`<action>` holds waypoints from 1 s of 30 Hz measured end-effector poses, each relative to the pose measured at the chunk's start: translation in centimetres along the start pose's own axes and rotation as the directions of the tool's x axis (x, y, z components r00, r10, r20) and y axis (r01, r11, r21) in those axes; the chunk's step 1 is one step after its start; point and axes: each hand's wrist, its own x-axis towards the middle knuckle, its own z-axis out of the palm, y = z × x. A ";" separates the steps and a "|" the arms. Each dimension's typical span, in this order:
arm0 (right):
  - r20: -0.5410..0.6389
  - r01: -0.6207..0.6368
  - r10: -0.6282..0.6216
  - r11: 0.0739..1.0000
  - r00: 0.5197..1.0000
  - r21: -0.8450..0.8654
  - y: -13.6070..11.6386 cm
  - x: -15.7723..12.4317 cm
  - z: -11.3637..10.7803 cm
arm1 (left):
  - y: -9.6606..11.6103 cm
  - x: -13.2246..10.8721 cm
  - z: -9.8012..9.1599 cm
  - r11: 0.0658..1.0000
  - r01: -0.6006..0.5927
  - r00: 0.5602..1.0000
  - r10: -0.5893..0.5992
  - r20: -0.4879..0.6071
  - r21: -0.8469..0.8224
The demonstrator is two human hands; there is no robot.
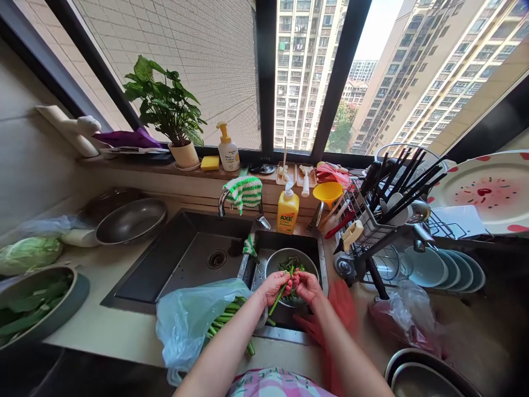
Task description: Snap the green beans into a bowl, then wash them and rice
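Observation:
Over the right sink basin, my left hand [277, 286] and my right hand [306, 286] meet at the fingertips. Both pinch one green vegetable stem [278, 300], which slants down toward me from my left fingers. Just beneath them sits a round metal bowl [313, 263] with cut green pieces [294, 266] in it. To the left of my left forearm, more long green stems [225, 317] poke out of a pale plastic bag [182, 314] at the sink's front edge. A red rubber glove [342, 306] lies under my right forearm.
Left of the hands is the other sink basin [188, 270]. A yellow soap bottle [287, 212] and the faucet [222, 204] with a striped cloth [243, 193] stand behind. On the right is a dish rack [363, 237] with utensils; a pan of leaves [37, 303] sits far left.

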 end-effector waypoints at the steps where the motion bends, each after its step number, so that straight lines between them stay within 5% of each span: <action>1: -0.022 0.004 -0.005 1.000 1.000 -0.026 0.3 0.0 -0.1 | -0.1 0.0 0.1 1.000 -0.016 1.000 0.015 -0.019 -0.019; 5: -0.126 0.050 -0.078 0.975 0.989 -0.216 0.8 -0.6 -0.5 | -0.6 0.5 0.0 0.993 -0.094 0.984 0.082 -0.161 -0.068; 7: -0.171 0.143 -0.245 0.877 0.954 -0.458 0.7 -1.2 -0.4 | -0.7 0.8 -0.4 0.992 -0.108 0.968 0.089 -0.234 -0.069; 10: -0.047 0.266 -0.459 0.591 0.887 -0.762 0.1 -2.4 0.4 | -0.6 0.9 -0.7 0.993 -0.109 0.949 0.091 -0.301 -0.043; 13: 0.096 0.307 -0.419 0.472 0.903 -0.826 -0.6 -3.3 1.6 | -0.3 0.6 -0.4 0.993 -0.122 0.949 0.116 -0.294 -0.002; 18: 0.173 0.325 -0.442 0.295 0.880 -0.899 -1.5 -4.1 2.3 | -0.3 0.2 0.7 0.979 -0.188 0.941 0.204 -0.270 0.084; 25: 0.187 0.321 -0.456 0.236 0.870 -0.917 -0.9 -4.4 2.5 | -1.1 0.7 1.0 0.940 -0.296 0.885 0.336 -0.321 0.167; 30: 0.157 0.305 -0.498 0.229 0.853 -0.924 -0.6 -3.7 2.3 | -1.4 0.4 1.2 0.939 -0.298 0.890 0.338 -0.307 0.170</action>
